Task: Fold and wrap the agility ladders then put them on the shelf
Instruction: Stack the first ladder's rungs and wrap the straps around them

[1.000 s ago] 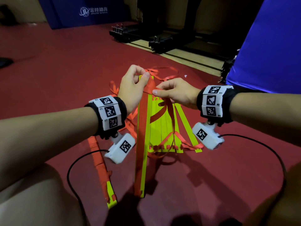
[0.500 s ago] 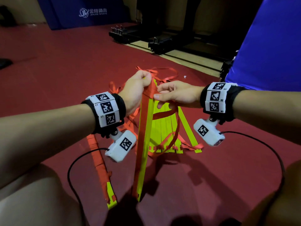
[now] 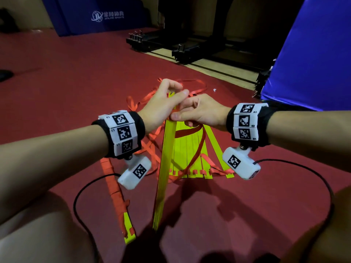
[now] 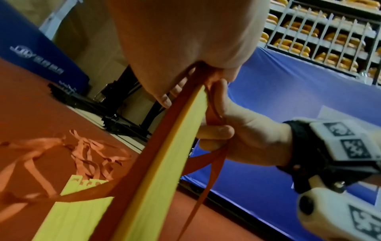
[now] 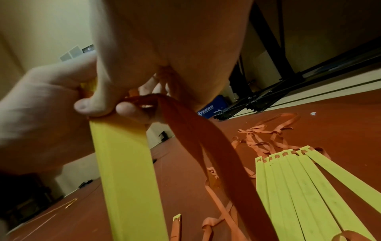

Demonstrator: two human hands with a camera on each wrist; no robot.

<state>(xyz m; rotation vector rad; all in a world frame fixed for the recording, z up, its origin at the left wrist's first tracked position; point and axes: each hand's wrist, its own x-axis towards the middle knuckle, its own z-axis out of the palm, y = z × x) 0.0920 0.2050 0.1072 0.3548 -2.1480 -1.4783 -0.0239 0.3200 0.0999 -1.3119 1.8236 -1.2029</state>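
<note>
Nearest the person, the lower end of a stacked bundle of yellow flat plastic ladder rungs (image 3: 163,168) rests on the dark red floor (image 3: 76,76), and the bundle now stands steeper than a second ago, showing its yellow edge where the orange webbing strap (image 5: 208,146) lay along its face before. At its top the left hand (image 3: 161,105) grips the rung ends in curled fingers, while the right hand (image 3: 201,112) has moved in until the two hands touch, its thumb and fingers pinching the strap against the stack. Judging from this, the gathering is done and the wrap is beginning at the top end. Behind the bundle, a fan of loose yellow rungs (image 3: 191,152) with tangled orange strap lies flat on the floor, still to be folded. Farther off stand a blue padded mat (image 3: 311,54) and, in the left wrist view, a wire storage shelf (image 4: 321,32), where no ladder lies yet.
</note>
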